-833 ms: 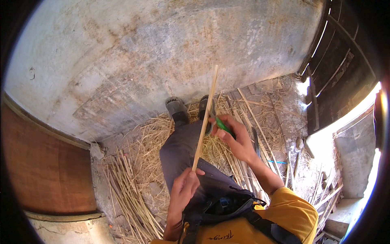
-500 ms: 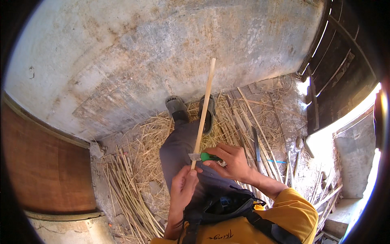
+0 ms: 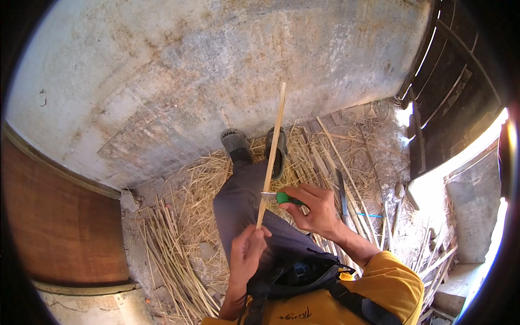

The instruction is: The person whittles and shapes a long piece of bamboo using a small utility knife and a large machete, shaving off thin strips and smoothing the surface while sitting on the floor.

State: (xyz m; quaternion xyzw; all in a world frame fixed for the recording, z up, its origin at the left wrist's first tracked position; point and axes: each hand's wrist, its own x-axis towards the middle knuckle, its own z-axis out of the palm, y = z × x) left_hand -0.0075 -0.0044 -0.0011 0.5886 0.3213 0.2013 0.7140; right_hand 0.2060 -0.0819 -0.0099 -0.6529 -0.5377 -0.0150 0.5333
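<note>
The left hand (image 3: 246,254) pinches the near end of a long, pale, thin wooden stick (image 3: 271,153), its grip closed around that end, and the stick rises away from the lap toward the far grey concrete wall (image 3: 216,70). The right hand (image 3: 314,208) has its grip closed on a small knife with a green handle (image 3: 283,197), whose short blade lies against the stick just above the left hand's fingers. The person sits with dark-trousered legs (image 3: 244,200) stretched out over a floor littered with loose straw and split cane strips (image 3: 173,254), and a longer dark blade (image 3: 342,195) lies on the straw to the right. The blade sits near the left fingers, so a slip along the smooth stick, I judge, could cut them; the stick, held only at one end, could also twist or snap under pressure. No packages, labels or signs can be made out.
</note>
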